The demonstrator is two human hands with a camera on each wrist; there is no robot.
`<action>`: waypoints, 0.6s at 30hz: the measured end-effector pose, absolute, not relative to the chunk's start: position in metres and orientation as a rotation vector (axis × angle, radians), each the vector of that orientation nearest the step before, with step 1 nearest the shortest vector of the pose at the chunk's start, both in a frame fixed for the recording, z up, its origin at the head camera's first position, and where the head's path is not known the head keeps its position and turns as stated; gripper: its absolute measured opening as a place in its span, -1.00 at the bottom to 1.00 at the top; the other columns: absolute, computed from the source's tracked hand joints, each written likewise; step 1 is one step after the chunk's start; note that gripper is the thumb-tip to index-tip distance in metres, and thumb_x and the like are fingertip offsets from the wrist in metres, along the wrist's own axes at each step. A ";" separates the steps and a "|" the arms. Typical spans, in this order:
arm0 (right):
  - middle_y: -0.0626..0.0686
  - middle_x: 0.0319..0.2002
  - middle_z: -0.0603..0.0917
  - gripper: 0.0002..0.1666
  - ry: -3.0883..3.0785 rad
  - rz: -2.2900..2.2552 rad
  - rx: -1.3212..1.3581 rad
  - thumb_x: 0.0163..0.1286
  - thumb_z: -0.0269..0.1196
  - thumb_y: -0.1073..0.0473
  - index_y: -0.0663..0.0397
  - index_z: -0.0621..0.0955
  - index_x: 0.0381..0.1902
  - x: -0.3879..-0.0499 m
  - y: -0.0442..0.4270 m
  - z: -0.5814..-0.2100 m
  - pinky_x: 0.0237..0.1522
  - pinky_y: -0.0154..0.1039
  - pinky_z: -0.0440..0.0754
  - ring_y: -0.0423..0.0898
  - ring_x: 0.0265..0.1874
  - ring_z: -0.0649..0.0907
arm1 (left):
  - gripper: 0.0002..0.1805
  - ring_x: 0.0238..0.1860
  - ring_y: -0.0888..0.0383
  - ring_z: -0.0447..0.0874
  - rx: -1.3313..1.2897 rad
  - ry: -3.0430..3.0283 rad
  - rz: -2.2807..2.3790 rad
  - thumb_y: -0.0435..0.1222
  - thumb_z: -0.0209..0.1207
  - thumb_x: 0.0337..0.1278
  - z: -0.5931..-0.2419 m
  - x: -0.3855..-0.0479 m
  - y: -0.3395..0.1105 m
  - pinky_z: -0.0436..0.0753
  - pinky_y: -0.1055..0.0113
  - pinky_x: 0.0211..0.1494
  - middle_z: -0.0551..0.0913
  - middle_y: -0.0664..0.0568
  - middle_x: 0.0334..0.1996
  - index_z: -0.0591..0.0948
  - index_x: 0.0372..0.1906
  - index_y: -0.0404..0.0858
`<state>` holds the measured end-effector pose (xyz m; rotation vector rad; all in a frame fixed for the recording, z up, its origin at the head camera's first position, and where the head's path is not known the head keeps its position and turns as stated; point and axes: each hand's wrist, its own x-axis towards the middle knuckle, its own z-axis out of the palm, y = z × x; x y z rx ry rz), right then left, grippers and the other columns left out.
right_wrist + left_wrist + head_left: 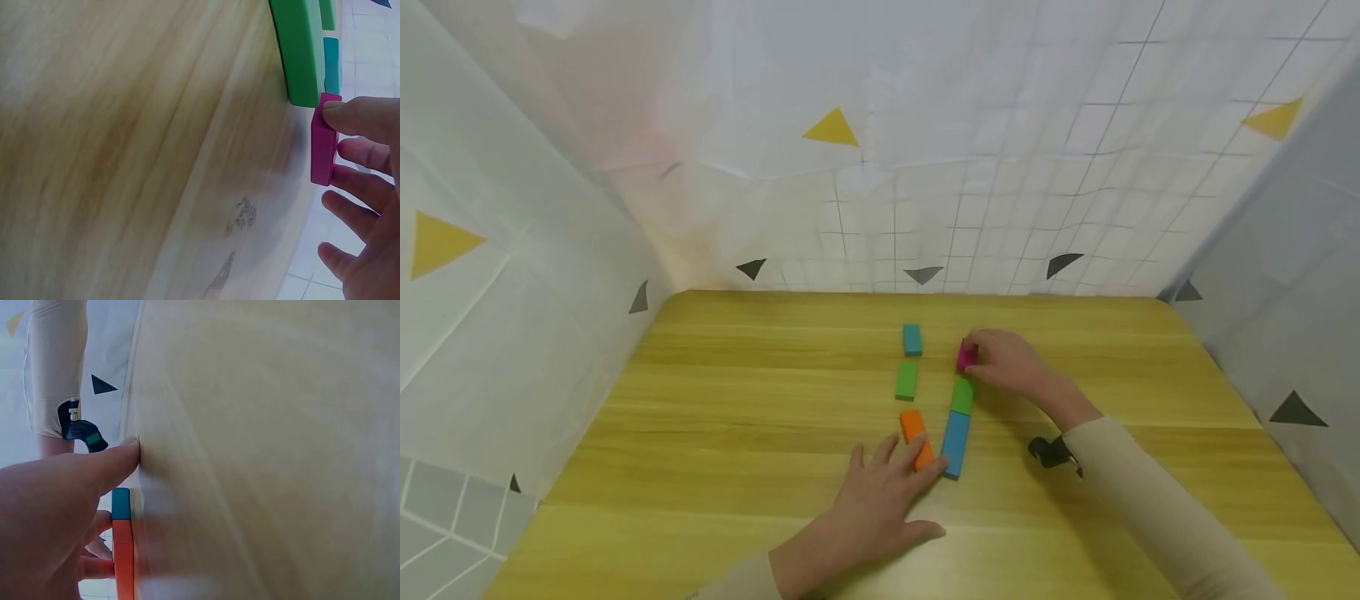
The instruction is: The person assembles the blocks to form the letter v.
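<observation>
Between thumb and fingers, my right hand (1011, 364) pinches a magenta block (966, 357) at the far end of a row. Nearer along that row lie a green block (962, 396) and a longer blue block (955, 445), end to end. My left hand (872, 504) lies spread, its fingers on or beside the near end of an orange block (913, 427); one fingertip is close to the blue block. In the right wrist view the thumb and fingers hold the magenta block (322, 144) by the green block's end (300, 56).
Left of the row, a second green block (906, 381) and a teal block (912, 340) lie apart on the wooden table (715, 417). White sheets (775, 83) with yellow and dark triangles stand behind and at the sides.
</observation>
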<state>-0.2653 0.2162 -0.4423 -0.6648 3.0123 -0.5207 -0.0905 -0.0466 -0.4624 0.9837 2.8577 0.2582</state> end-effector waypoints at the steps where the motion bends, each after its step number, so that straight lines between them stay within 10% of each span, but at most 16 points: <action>1: -0.03 -0.29 0.70 -0.70 3.013 -0.522 -0.667 0.20 0.41 0.08 0.04 0.63 -0.14 -0.266 0.217 -0.443 -0.16 -0.10 0.59 -0.08 -0.32 0.58 | -0.15 0.50 -0.25 0.19 0.981 2.855 0.259 0.42 -0.02 0.15 -0.462 -0.090 -0.047 0.25 -0.50 0.28 0.10 0.08 0.58 0.09 0.54 0.35; 18: -0.02 -0.24 0.69 -0.71 2.982 -0.565 -0.627 0.22 0.40 0.10 0.02 0.63 -0.12 -0.266 0.223 -0.450 -0.11 -0.07 0.60 -0.07 -0.27 0.58 | -0.14 0.52 -0.25 0.15 0.968 2.849 0.267 0.43 -0.04 0.15 -0.465 -0.091 -0.046 0.23 -0.51 0.30 0.07 0.09 0.60 0.05 0.54 0.38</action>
